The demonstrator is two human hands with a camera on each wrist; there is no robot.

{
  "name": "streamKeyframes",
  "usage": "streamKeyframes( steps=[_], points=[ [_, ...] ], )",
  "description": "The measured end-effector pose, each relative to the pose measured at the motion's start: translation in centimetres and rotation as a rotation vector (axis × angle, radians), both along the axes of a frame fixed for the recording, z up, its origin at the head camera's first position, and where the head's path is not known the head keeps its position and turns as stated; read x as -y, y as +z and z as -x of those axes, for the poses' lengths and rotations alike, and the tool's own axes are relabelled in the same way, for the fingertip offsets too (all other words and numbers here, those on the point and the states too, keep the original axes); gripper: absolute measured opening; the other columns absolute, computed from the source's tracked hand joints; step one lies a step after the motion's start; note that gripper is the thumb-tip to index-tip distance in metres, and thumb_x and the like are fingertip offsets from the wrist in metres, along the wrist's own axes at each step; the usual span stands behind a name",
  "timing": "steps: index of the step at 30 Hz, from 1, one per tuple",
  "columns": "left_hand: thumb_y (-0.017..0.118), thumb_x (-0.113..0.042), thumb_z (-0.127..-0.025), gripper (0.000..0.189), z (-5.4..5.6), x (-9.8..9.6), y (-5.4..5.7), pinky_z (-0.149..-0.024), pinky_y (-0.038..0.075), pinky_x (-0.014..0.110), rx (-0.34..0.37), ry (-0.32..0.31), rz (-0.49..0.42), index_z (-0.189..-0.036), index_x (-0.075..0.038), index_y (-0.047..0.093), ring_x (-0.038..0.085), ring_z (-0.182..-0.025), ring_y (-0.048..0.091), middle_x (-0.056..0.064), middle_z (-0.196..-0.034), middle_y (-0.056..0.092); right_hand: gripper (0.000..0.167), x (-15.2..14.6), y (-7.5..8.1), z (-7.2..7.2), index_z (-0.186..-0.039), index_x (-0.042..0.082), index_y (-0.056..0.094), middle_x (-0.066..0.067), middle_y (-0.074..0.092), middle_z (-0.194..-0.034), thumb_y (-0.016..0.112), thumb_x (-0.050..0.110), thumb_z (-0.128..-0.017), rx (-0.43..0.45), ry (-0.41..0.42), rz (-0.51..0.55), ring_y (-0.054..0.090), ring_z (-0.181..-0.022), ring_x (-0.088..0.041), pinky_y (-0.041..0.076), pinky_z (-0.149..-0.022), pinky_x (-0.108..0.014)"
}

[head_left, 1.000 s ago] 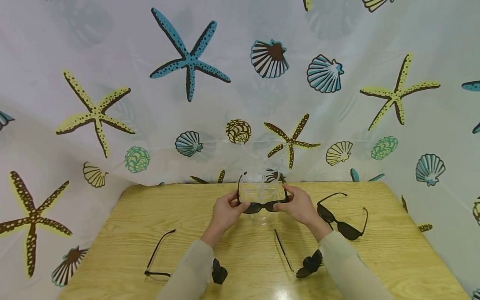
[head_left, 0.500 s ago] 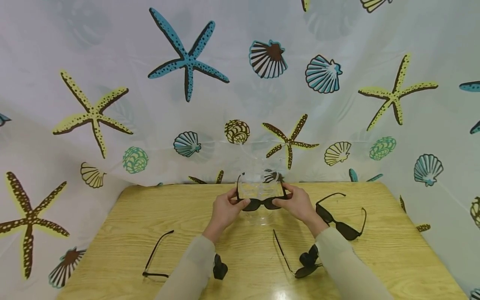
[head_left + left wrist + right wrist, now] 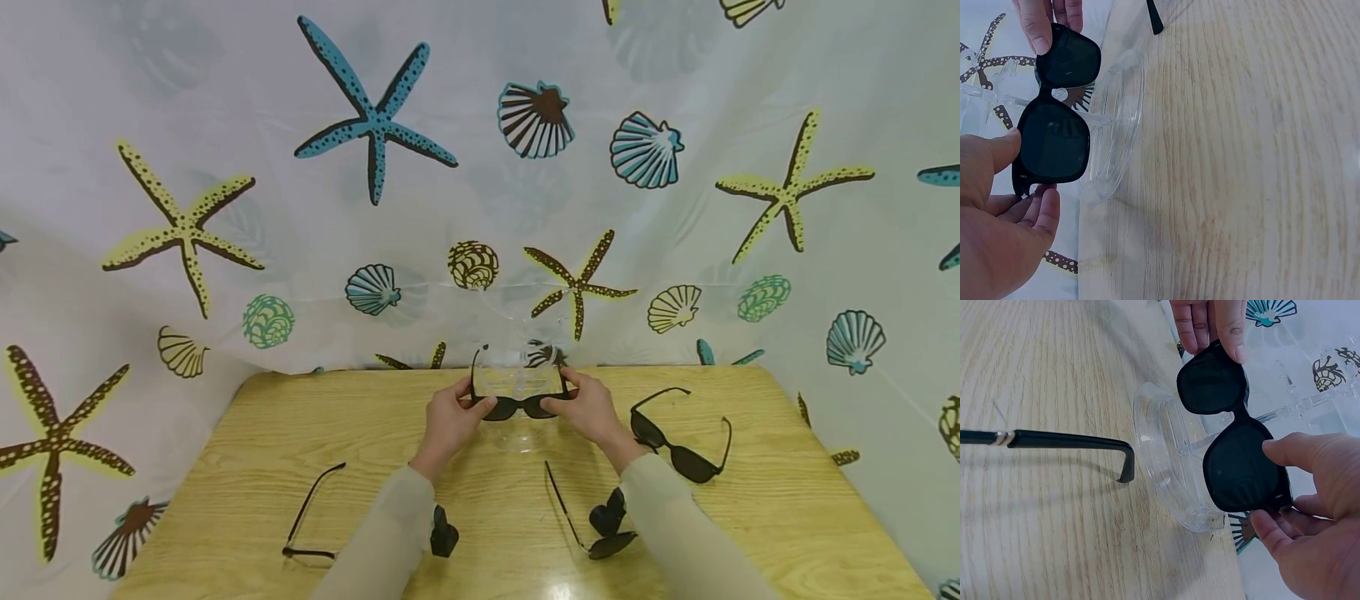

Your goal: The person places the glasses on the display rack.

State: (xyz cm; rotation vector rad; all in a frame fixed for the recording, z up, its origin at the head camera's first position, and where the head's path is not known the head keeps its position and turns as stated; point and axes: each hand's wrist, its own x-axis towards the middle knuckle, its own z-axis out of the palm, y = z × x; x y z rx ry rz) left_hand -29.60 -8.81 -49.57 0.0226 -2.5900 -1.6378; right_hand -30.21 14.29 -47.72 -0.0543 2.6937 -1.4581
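Note:
Black sunglasses with dark lenses are held level at a clear plastic display stand near the back of the table, temples unfolded and pointing away from me. My left hand pinches their left end, with its thumb on the frame front and fingers behind. At the opposite end my right hand pinches the frame the same way. In the left wrist view the lens hangs in front of the stand's upright, above its rounded base. Whether the sunglasses rest on the stand, I cannot tell.
More sunglasses lie unfolded right of the stand. Another pair lies nearer, partly behind my right sleeve. At front left, glasses are partly covered by my left sleeve. A curtain with starfish and shells hangs behind the table.
The sunglasses and both hands have shifted very slightly up and left. My right forearm has moved a little to the left. Both hands keep their hold.

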Motion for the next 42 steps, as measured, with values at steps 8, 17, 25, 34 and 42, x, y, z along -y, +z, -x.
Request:
streamKeyframes(
  steps=[8, 17, 25, 34, 42],
  points=[
    [0.076, -0.022, -0.1, 0.062, -0.1, -0.1, 0.1, -0.09, 0.063, 0.048, 0.015, 0.003, 0.0, -0.152, 0.001, 0.054, 0.036, -0.12, 0.071, 0.023, -0.146, 0.063, 0.075, 0.1, -0.2, 0.0, -0.162, 0.002, 0.04, -0.026, 0.046, -0.161, 0.076, 0.02, -0.098, 0.019, 0.006, 0.007, 0.065, -0.124, -0.039, 0.059, -0.083, -0.042],
    [0.074, -0.026, -0.101, 0.066, -0.4, 0.0, 0.4, -0.09, 0.063, 0.047, 0.017, -0.009, 0.025, -0.156, 0.002, 0.048, 0.036, -0.122, 0.07, 0.022, -0.147, 0.062, 0.077, -0.2, -0.4, -0.1, -0.164, 0.006, 0.036, -0.023, 0.039, -0.166, 0.074, 0.022, -0.1, 0.045, 0.022, 0.046, 0.065, -0.125, -0.038, 0.057, -0.077, -0.036],
    [0.073, -0.03, -0.102, 0.07, -0.7, 0.5, 0.6, -0.096, 0.06, 0.05, 0.029, -0.029, 0.056, -0.158, 0.0, 0.045, 0.038, -0.127, 0.067, 0.023, -0.149, 0.06, 0.075, -0.5, 0.2, -0.7, -0.164, 0.002, 0.035, -0.024, 0.041, -0.165, 0.072, 0.024, -0.102, 0.016, 0.027, -0.02, 0.063, -0.13, -0.04, 0.061, -0.091, -0.047],
    [0.067, -0.026, -0.105, 0.058, -2.7, 0.9, 1.6, -0.095, 0.06, 0.054, -0.035, -0.006, 0.089, -0.155, -0.002, 0.05, 0.042, -0.123, 0.067, 0.027, -0.142, 0.063, 0.054, -2.3, 1.9, -3.0, -0.153, 0.001, 0.053, -0.026, 0.058, -0.15, 0.066, 0.023, -0.105, -0.125, -0.013, -0.025, 0.065, -0.124, -0.042, 0.06, -0.092, -0.052],
    [0.067, -0.016, -0.103, 0.04, -6.4, 0.3, 2.1, -0.068, 0.061, 0.037, -0.05, -0.061, 0.036, -0.14, -0.004, 0.065, 0.031, -0.093, 0.076, 0.018, -0.111, 0.076, 0.041, -4.8, 3.1, -6.7, -0.142, 0.004, 0.065, -0.019, 0.069, -0.136, 0.063, 0.027, -0.108, -0.178, -0.031, -0.007, 0.069, -0.113, -0.034, 0.059, -0.086, -0.041]
  ],
)
